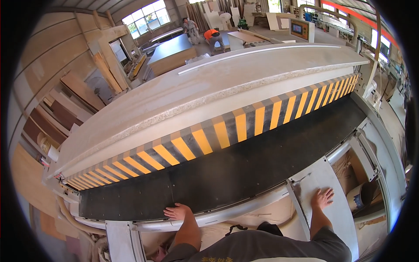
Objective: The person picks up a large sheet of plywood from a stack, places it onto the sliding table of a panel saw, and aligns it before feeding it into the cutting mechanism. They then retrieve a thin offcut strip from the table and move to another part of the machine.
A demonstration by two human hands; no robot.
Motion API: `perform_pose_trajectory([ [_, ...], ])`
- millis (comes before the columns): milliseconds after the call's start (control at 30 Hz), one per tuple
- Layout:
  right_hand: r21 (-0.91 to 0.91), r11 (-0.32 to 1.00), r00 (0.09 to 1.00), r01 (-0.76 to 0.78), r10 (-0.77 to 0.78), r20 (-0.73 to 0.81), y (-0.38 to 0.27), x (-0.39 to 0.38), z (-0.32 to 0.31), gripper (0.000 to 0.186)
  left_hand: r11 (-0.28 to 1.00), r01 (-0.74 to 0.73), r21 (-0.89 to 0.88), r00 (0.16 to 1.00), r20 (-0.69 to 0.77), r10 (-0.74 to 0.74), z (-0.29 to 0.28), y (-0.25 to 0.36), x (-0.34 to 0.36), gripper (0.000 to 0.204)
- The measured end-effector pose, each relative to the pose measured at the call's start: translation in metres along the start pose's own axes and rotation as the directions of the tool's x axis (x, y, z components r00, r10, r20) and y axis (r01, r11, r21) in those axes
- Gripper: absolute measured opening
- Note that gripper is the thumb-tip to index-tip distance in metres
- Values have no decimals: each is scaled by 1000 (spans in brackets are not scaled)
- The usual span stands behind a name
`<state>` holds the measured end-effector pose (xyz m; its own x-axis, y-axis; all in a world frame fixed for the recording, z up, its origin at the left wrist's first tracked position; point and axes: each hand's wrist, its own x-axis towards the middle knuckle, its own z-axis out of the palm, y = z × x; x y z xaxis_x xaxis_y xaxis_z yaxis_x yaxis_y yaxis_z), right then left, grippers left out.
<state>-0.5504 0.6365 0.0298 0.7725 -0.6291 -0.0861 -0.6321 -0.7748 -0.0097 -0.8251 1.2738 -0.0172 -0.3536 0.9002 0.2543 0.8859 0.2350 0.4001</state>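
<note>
Ideally, the long machine (pixel 209 109) calls for a steady, square stance, with the torso (pixel 266 246) well back from the opening — that seems the safest way to work at it. Its striped guard bar (pixel 220 131) spans the black bed (pixel 235 168), so palms probably belong flat near the bed's front edge rather than beneath the bar. The right hand (pixel 323 198) lies on the grey support plate (pixel 323 177), fingers spread apart; leaning there looks sound, provided the weight is shared evenly. The left hand (pixel 176 212) rests at the bed's front edge, fingers loosely apart and gripping nothing visible; a light touch should do.

As for looks, the machine stands straight ahead of both hands, its broad cover (pixel 144 100) pale and dusty, with a rough, scuffed front lip (pixel 187 105). The guard alternates black and yellow — and the bed below is dark, matte and faintly speckled.
</note>
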Motion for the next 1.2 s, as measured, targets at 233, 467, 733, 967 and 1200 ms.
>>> perform_pose_trajectory([
  [233, -55, 998, 1000, -13, 11, -24, 3, 12, 15, 78, 998, -7, 55, 999, -42, 9, 9, 2, 0, 66],
  [467, -55, 998, 1000, -17, 18, 25, -1, 8, 3, 77, 998, -22, 66, 998, -63, 27, 11, 1, 1, 68],
  [733, -19, 1000, 999, 20, -19, 39, 9, 11, 14, 74, 994, -30, 109, 998, -58, 36, 10, 1, 3, 66],
  [967, -33, 999, 999, 23, -22, 42, 8, 15, 15, 73, 991, -45, 125, 998, -44, 51, 9, -1, 3, 66],
  [1200, -41, 999, 998, 23, -25, -51, 11, 25, 36, 73, 993, -43, 112, 998, -30, 47, 8, 1, 4, 65],
])
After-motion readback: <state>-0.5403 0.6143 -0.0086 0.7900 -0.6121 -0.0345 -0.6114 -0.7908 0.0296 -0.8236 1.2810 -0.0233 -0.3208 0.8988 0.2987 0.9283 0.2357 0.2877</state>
